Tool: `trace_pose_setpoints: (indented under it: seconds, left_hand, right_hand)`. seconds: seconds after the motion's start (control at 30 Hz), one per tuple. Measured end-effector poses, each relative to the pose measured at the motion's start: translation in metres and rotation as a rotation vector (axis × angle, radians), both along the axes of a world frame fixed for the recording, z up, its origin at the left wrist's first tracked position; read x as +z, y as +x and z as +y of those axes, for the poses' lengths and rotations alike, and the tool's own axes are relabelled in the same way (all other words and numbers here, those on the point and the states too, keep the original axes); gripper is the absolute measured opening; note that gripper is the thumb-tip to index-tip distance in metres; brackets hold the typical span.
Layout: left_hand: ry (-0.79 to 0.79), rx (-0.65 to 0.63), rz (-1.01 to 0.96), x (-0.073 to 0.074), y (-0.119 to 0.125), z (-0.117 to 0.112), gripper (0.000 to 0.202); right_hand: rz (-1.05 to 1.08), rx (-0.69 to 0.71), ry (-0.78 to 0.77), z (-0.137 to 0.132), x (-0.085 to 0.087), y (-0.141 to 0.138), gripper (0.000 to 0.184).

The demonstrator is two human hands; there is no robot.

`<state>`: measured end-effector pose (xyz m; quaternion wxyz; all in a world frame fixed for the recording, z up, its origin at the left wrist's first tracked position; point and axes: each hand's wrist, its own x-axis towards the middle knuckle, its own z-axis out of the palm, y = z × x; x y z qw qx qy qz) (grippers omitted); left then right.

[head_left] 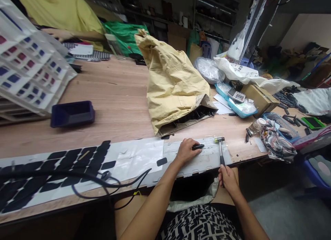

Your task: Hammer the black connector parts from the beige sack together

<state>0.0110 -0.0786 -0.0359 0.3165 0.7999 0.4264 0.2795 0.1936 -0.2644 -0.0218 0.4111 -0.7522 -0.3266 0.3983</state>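
Note:
My left hand (185,151) rests on a white sheet (139,157) at the table's front edge and pinches a small black part (198,147) flat on it. My right hand (227,178) grips the black handle of a small hammer (220,148) whose head, with a yellow tip, lies on the sheet just right of the part. A loose black piece (161,161) lies left of my left hand. Rows of similar black pieces (64,164) cover the sheet's left end.
A crumpled brown paper sack (173,85) spilling black parts stands behind my hands. A dark blue tray (72,113) sits at left, stacked clear trays (28,71) beyond it. A black cable (103,185) crosses the sheet. Boxes, a calculator (236,94) and clutter fill the right. Another person in yellow (62,9) sits far left.

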Motion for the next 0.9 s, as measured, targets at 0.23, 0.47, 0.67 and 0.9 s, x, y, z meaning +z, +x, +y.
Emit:
trace_pose_setpoints:
  seconds: [0.23, 0.47, 0.67, 0.9]
  left_hand:
    - [-0.055, 0.016, -0.032, -0.004, 0.0, 0.007, 0.019]
    - [-0.061, 0.025, -0.036, -0.005, 0.001, 0.007, 0.019]
    - [-0.061, 0.032, -0.039, -0.003, 0.001, 0.007, 0.017]
    - [-0.075, 0.028, -0.04, 0.0, 0.001, 0.006, 0.015]
  right_hand:
    - [-0.34, 0.094, 0.134, -0.01, 0.012, -0.01, 0.047]
    - [-0.603, 0.17, 0.106, -0.009, 0.014, -0.021, 0.042]
    - [-0.539, 0.157, 0.126, -0.007, 0.017, -0.02, 0.044]
    - [-0.665, 0.247, 0.085, -0.008, 0.013, -0.028, 0.039]
